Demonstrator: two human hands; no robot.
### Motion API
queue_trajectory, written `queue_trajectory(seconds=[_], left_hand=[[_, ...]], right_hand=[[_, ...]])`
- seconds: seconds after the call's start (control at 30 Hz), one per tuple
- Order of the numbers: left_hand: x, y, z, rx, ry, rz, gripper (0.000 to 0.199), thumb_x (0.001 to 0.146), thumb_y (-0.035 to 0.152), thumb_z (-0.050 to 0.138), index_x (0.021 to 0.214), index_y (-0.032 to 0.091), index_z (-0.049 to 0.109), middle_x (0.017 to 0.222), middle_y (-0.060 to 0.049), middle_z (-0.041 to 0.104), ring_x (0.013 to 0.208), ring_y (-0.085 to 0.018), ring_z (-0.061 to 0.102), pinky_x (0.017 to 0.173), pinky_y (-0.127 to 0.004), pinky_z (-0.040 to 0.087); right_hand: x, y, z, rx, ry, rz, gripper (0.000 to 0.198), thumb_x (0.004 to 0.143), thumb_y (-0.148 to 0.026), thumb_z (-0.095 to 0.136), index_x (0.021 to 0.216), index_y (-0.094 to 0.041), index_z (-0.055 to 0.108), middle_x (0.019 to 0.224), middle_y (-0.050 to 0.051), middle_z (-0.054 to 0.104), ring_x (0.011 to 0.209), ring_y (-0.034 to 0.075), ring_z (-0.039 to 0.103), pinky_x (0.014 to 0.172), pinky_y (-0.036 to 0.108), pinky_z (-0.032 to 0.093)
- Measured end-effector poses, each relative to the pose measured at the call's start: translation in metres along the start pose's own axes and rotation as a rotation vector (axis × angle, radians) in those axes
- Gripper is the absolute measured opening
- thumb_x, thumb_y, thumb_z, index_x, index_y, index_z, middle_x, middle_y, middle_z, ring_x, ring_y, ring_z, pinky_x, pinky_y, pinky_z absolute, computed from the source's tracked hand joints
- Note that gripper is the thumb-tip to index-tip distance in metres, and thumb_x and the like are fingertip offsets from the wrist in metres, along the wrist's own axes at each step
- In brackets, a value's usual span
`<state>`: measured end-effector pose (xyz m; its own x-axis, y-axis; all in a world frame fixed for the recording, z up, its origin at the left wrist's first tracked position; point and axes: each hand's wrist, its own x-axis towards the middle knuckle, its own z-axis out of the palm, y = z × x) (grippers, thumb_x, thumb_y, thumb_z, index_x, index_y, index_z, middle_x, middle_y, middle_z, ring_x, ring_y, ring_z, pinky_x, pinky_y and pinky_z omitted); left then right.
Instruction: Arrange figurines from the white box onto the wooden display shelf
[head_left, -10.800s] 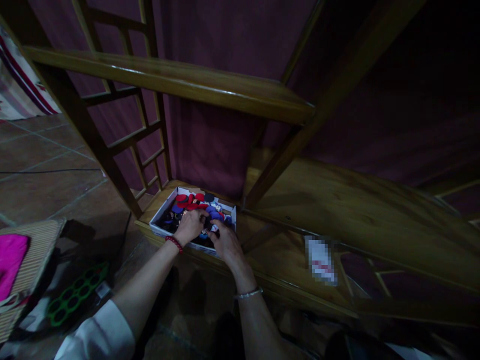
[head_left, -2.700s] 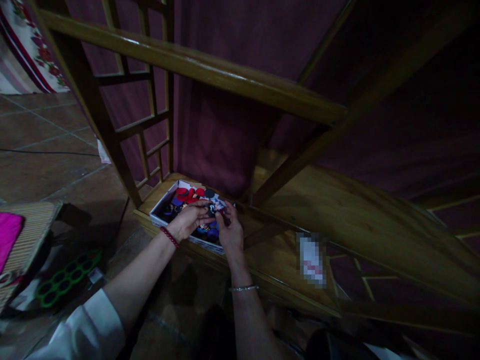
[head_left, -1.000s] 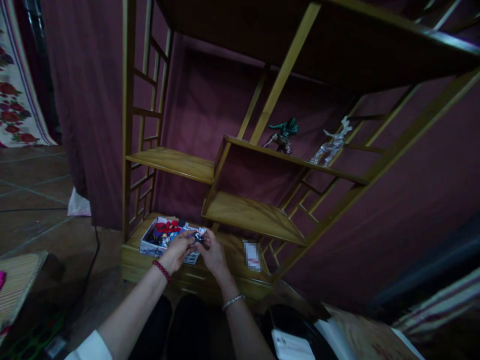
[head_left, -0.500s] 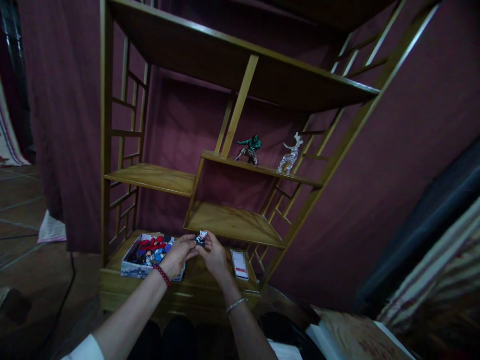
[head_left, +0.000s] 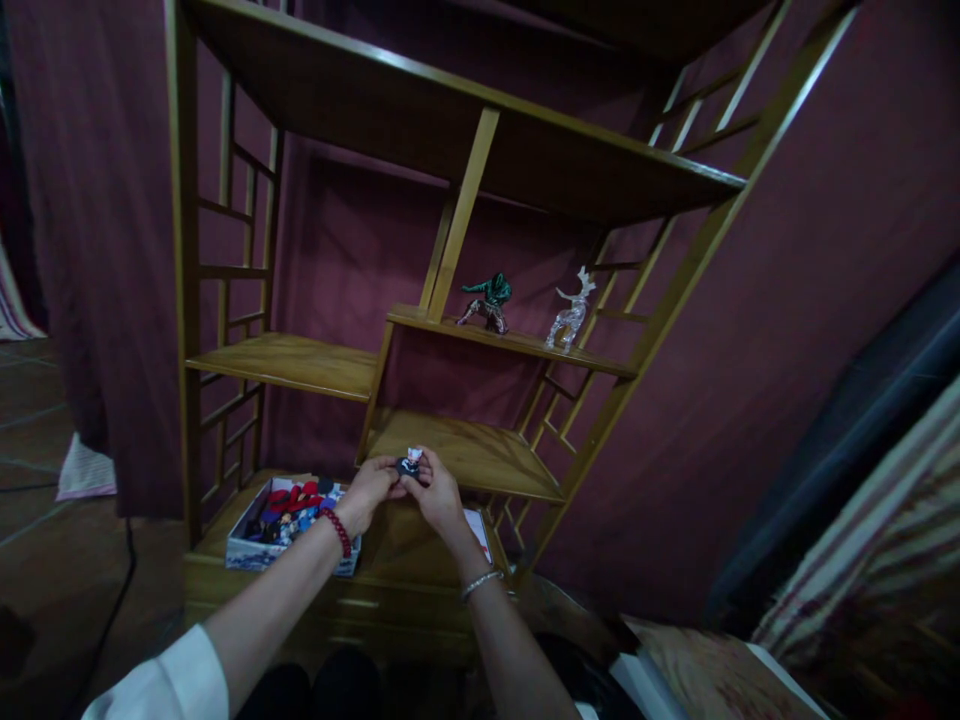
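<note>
Gripping a small figure between left hand and right hand, with fingers curled and forearms slanting inward; holding it right of the toy box, with left wrist partly hiding that box's right end.

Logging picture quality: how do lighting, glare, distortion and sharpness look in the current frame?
Head view: dim overall, the upper shelf almost black underneath; head view: pale glare streaks its front edge; head view: the right post leans, probably partly lens stretch; head view: the figure, between left hand and right hand, looks soft.
</note>
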<state>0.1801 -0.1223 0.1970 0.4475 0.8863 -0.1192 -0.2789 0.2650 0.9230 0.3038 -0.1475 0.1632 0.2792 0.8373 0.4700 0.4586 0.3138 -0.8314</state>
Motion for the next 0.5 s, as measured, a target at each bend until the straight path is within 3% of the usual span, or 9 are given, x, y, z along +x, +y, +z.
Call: queue_trajectory(seconds=[0.27, 0.5], left_hand=[[0.014, -0.002, 0.012, 0.052, 0.052, 0.061, 0.017, 0.069, -0.001, 0.051, 0.078, 0.010, 0.060, 0.058, 0.000, 0.058, 0.050, -0.007, 0.053, 0.055, -0.019, 0.045], [0.038, -0.013, 0.013, 0.152, 0.028, 0.123, 0.018, 0.068, 0.000, 0.052, 0.078, 0.014, 0.060, 0.064, -0.001, 0.061, 0.057, -0.010, 0.054, 0.058, -0.020, 0.044]], right_hand=[[0.018, 0.014, -0.008, -0.037, 0.009, 0.013, 0.056, 0.061, -0.014, 0.062, 0.115, -0.022, 0.047, 0.102, 0.005, 0.062, 0.087, 0.016, 0.060, 0.081, 0.033, 0.049], [0.029, 0.026, -0.015, -0.027, 0.040, 0.034, 0.057, 0.061, -0.013, 0.062, 0.115, -0.021, 0.047, 0.100, 0.005, 0.062, 0.087, 0.015, 0.060, 0.080, 0.032, 0.049]])
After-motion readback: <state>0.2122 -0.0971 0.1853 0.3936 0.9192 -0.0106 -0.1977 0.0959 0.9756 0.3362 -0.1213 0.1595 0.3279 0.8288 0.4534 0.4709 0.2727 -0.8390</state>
